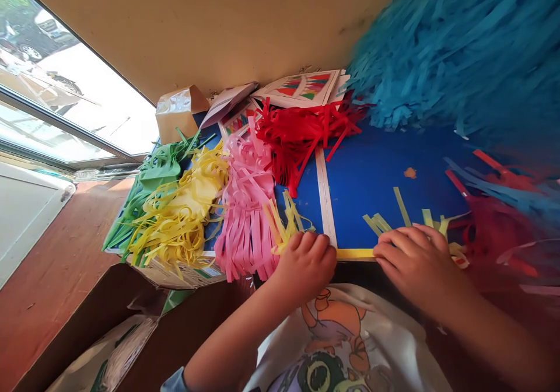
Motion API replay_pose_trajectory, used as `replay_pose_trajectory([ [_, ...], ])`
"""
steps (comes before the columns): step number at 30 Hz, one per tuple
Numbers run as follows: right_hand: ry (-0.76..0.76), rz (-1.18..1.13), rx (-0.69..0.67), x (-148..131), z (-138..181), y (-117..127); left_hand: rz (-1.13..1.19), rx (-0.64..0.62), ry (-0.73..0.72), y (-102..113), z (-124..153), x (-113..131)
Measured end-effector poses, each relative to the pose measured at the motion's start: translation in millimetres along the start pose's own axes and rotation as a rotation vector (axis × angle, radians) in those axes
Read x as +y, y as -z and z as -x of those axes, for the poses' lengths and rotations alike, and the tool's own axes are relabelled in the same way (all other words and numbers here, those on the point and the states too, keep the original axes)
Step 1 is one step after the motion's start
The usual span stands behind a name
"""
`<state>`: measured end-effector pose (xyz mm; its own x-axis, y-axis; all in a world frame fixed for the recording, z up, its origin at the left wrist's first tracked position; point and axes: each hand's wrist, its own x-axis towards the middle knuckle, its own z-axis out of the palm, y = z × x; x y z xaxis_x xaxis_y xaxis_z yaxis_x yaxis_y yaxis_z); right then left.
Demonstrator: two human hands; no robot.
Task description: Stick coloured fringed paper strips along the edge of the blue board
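Observation:
My left hand (306, 263) is curled into a loose fist at the near edge of a blue board (376, 176), beside a bunch of yellow paper strips (286, 220). What it holds, if anything, is hidden. My right hand (415, 258) lies with fingers together, pressed on a yellow strip (355, 254) along the board's near edge. Several loose yellow-green strips (400, 205) lie just beyond its fingers.
Piles of paper strips lie on the board: green (153, 176), yellow (184, 211), pink (247, 205), red (301, 132). A large blue heap (455, 53) rises at the right. Folded cards (306, 86) and a small box (177, 112) stand at the back. A cardboard box (109, 322) sits lower left.

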<state>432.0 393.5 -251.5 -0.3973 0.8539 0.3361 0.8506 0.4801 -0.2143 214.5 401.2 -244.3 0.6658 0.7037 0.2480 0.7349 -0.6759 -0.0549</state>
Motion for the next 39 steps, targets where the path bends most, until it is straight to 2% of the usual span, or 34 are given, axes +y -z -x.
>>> replay_pose_trajectory([
  [2,0.007,-0.004,0.014,-1.5,1.2,-1.2,-0.008,0.002,-0.055,-3.3,-6.1,7.0],
  [7,0.050,-0.004,-0.003,-8.9,-1.8,-3.9,0.033,-0.127,-0.080,-8.3,-18.4,15.8],
  [11,0.125,0.026,-0.042,-11.9,-3.4,-10.5,0.057,-0.197,-0.068,-8.5,-16.9,13.5],
  [14,0.149,0.043,-0.035,-4.2,1.7,-12.4,0.058,-0.264,-0.057,-4.4,-10.2,7.0],
  [20,0.093,0.021,0.000,15.4,10.5,-2.5,0.068,-0.356,-0.007,7.4,5.4,-8.7],
  [26,-0.053,0.001,-0.043,21.3,9.7,-2.3,0.135,-0.345,0.078,5.9,9.6,-14.0],
  [30,-0.127,0.013,-0.122,25.4,10.7,-3.9,0.194,-0.361,0.138,7.9,5.2,-14.5],
  [35,-0.275,0.003,-0.335,23.2,-4.4,2.7,0.230,-0.520,0.250,21.1,-13.1,-18.0],
  [39,-0.297,-0.004,-0.562,20.1,-23.1,12.1,0.198,-0.606,0.156,26.9,-26.0,-23.0],
])
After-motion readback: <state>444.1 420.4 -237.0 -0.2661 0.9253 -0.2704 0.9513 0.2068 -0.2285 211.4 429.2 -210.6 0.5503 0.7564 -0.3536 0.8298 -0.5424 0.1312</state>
